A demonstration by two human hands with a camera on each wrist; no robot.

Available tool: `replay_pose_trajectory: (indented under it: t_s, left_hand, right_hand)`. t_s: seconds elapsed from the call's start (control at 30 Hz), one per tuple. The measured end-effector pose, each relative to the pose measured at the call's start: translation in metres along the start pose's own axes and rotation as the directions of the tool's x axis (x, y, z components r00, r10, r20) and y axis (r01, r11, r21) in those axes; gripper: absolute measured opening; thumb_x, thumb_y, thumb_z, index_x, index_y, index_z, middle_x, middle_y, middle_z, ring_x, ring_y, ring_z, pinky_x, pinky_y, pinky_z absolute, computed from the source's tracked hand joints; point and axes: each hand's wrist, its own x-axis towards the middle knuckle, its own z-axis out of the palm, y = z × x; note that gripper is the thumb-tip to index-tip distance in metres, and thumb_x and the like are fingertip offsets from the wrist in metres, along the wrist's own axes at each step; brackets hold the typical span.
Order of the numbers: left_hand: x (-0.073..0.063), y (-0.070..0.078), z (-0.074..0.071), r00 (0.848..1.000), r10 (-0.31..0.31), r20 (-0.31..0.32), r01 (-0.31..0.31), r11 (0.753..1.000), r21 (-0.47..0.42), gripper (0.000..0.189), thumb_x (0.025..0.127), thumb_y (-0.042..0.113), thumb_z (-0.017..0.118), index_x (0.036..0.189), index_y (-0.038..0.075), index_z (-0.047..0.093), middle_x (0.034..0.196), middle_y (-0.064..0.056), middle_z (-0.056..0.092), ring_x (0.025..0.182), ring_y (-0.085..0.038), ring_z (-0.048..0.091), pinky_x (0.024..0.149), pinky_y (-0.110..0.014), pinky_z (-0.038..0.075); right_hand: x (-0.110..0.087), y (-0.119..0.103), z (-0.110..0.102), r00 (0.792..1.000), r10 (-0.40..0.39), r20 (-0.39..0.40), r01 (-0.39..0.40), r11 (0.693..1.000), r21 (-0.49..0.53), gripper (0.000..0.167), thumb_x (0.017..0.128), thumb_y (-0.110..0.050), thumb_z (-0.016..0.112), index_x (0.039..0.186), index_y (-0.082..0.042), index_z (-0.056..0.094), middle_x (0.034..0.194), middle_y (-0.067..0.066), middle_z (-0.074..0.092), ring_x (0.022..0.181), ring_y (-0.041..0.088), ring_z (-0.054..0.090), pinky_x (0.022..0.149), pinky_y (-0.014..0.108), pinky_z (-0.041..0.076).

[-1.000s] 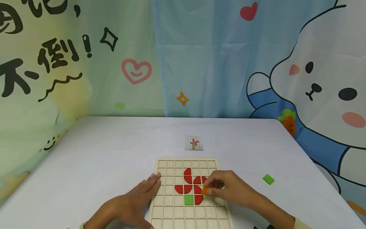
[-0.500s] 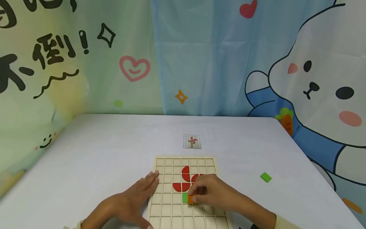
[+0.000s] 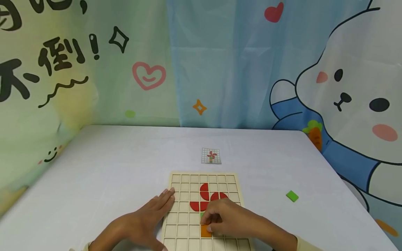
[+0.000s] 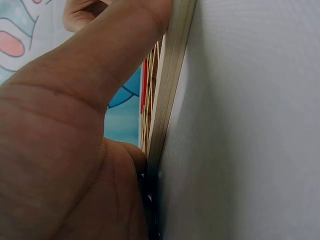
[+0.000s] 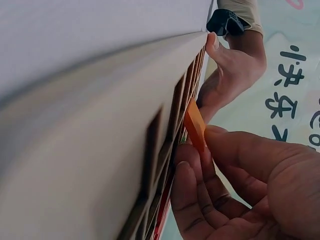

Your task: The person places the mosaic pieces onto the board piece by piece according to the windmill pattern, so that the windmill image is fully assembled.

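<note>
A wooden grid board (image 3: 182, 230) lies on the table, with red half-round pieces (image 3: 204, 191) set in its cells. My right hand (image 3: 230, 218) pinches an orange square tile (image 3: 206, 231) between thumb and fingers, at the cell just below a green square tile (image 3: 202, 215) that the hand mostly covers. In the right wrist view the orange tile (image 5: 195, 122) stands tilted at the board's surface. My left hand (image 3: 141, 223) rests along the board's left edge with fingers straight; the left wrist view shows its thumb (image 4: 115, 45) against the board's side (image 4: 167, 90).
Beyond the board lies a small printed grid card (image 3: 211, 156) with a red, green and orange pinwheel picture. A loose green tile (image 3: 292, 196) sits on the white tabletop (image 3: 125, 157) to the right. A printed curtain (image 3: 220, 69) hangs behind the table.
My right hand has moved left and toward me with the orange tile, from beside the red pieces to below the green tile. The left hand stays at the board's edge.
</note>
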Motion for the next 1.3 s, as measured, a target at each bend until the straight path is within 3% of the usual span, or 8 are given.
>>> replay_pose_trajectory:
  t_s: [0.2, 0.43, 0.77, 1.13, 1.3]
  left_hand:
    - [0.0, 0.0, -0.001, 1.0, -0.017, 0.006, 0.017, 1.0, 0.001, 0.13, 0.065, 0.072, 0.074, 0.156, 0.006, 0.01, 0.163, -0.003, -0.006, 0.147, -0.024, -0.007, 0.115, -0.052, 0.01]
    - [0.0, 0.0, -0.002, 1.0, -0.006, 0.006, 0.006, 1.0, -0.003, 0.13, 0.065, 0.075, 0.072, 0.156, 0.006, 0.01, 0.163, -0.003, -0.006, 0.147, -0.024, -0.007, 0.115, -0.053, 0.011]
    - [0.001, 0.0, -0.001, 1.0, -0.003, 0.013, 0.003, 1.0, -0.01, 0.129, 0.066, 0.07, 0.075, 0.156, 0.005, 0.01, 0.163, -0.004, -0.006, 0.147, -0.024, -0.007, 0.115, -0.053, 0.01]
    - [0.002, 0.0, 0.001, 1.0, 0.002, 0.007, -0.002, 1.0, 0.022, 0.128, 0.067, 0.067, 0.077, 0.156, 0.004, 0.01, 0.163, -0.005, -0.004, 0.147, -0.025, -0.005, 0.115, -0.052, 0.012]
    - [0.002, 0.0, 0.001, 1.0, -0.004, 0.005, 0.004, 1.0, 0.022, 0.128, 0.067, 0.066, 0.077, 0.156, 0.004, 0.01, 0.163, -0.006, -0.004, 0.147, -0.025, -0.005, 0.115, -0.052, 0.011]
  right_hand:
    - [0.0, 0.0, -0.002, 1.0, 0.014, 0.013, -0.013, 0.998, -0.058, 0.011, 0.088, -0.008, 0.072, 0.093, -0.018, 0.074, 0.086, -0.016, 0.061, 0.076, -0.001, 0.057, 0.069, 0.019, 0.052]
    - [-0.001, -0.002, -0.007, 1.0, -0.024, 0.002, 0.024, 0.993, -0.117, 0.013, 0.094, -0.015, 0.066, 0.102, -0.015, 0.075, 0.095, -0.015, 0.064, 0.083, -0.001, 0.056, 0.073, 0.02, 0.051]
    - [-0.003, -0.002, -0.009, 0.998, -0.051, 0.042, 0.056, 0.992, -0.114, 0.017, 0.098, -0.019, 0.06, 0.1, -0.016, 0.076, 0.093, -0.017, 0.066, 0.081, -0.002, 0.057, 0.072, 0.02, 0.05]
    - [-0.012, 0.001, -0.024, 0.996, -0.092, 0.024, 0.092, 0.995, -0.041, 0.02, 0.099, -0.019, 0.059, 0.111, -0.013, 0.074, 0.099, -0.011, 0.068, 0.088, 0.002, 0.059, 0.078, 0.025, 0.052]
    - [-0.021, 0.004, -0.031, 0.998, -0.061, -0.013, 0.061, 0.998, -0.032, 0.02, 0.099, -0.019, 0.059, 0.111, -0.015, 0.074, 0.102, -0.01, 0.068, 0.093, 0.006, 0.06, 0.081, 0.028, 0.052]
